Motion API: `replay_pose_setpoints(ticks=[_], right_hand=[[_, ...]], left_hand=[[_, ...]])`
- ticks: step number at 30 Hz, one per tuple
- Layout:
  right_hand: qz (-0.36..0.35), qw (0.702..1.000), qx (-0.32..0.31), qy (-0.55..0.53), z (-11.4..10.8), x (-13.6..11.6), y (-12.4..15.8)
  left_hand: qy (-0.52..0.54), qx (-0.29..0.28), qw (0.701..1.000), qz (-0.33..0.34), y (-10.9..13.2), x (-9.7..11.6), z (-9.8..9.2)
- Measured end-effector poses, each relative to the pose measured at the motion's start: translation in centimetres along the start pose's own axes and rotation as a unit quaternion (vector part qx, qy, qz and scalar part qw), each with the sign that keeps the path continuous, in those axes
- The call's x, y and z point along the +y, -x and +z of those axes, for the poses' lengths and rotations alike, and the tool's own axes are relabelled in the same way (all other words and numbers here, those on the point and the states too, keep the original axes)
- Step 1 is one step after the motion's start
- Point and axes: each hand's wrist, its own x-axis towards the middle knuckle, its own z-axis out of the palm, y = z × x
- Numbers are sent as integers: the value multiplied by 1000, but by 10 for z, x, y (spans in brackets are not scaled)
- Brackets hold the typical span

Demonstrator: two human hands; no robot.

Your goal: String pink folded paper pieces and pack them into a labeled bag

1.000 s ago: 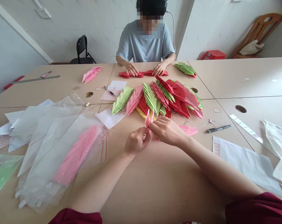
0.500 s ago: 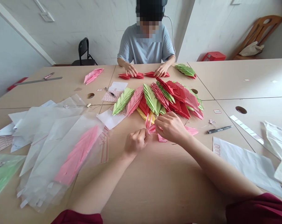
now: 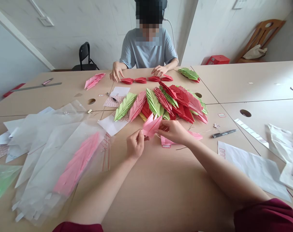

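Left hand (image 3: 135,144) pinches the pink origami crane (image 3: 151,126) at its lower edge, grip closed on the paper. Right hand (image 3: 173,132) nearly closed, fingertips on the crane's right side. Crane is mid-frame, held above the table (image 3: 253,80), just below the red-and-green folded paper pile (image 3: 172,103). Zip bag (image 3: 37,167) lower left. Co-worker's hands (image 3: 159,70) top centre, near red folded pieces (image 3: 146,79).

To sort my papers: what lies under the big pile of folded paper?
Under the pile, a white printed sheet shows at left and yellow folded paper peeks out; the rest is covered.
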Motion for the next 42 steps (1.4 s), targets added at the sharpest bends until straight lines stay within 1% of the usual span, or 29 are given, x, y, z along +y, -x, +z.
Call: replay_pose_setpoints(ticks=[3, 6, 8, 10, 13, 16, 20, 25, 28, 31, 33, 37, 39, 42], right_hand=[[-2, 1000, -8, 19, 5, 2, -1], [-3, 1000, -7, 6, 5, 3, 0], [-16, 1000, -8, 9, 5, 3, 0], [-37, 999, -15, 21, 5, 2, 1], [-50, 997, -11, 58, 9, 1, 2], [-34, 995, -1, 92, 13, 1, 2], [-26, 998, -2, 59, 14, 1, 2], [-4, 998, 2, 58, -1, 2, 1], [-6, 995, -5, 95, -10, 1, 0], [-21, 991, 12, 130, -17, -2, 1], [-33, 992, 15, 119, -23, -4, 2], [-37, 997, -15, 60, -34, -7, 4], [-36, 998, -23, 44, -34, -7, 4], [-47, 998, -25, 44, -23, -6, 4]], left_hand=[[46, -41, 998, -15, 3, 3, 2], [88, -76, 991, -69, 5, 3, 5], [109, -92, 984, -103, 5, 3, 8], [133, -99, 979, -120, 5, 3, 9], [150, -100, 976, -120, 5, 4, 9], [147, -106, 976, -125, 4, 5, 9], [144, -106, 976, -127, 3, 7, 9], [146, -122, 974, -122, 7, 10, 11], [167, -127, 969, -130, 9, 10, 13], [169, -117, 970, -127, 8, 8, 13], [145, -104, 978, -109, 7, 6, 12], [94, -79, 990, -64, 7, 2, 13], [101, -75, 990, -65, 6, 2, 14], [149, -72, 982, -94, 6, 2, 16]])
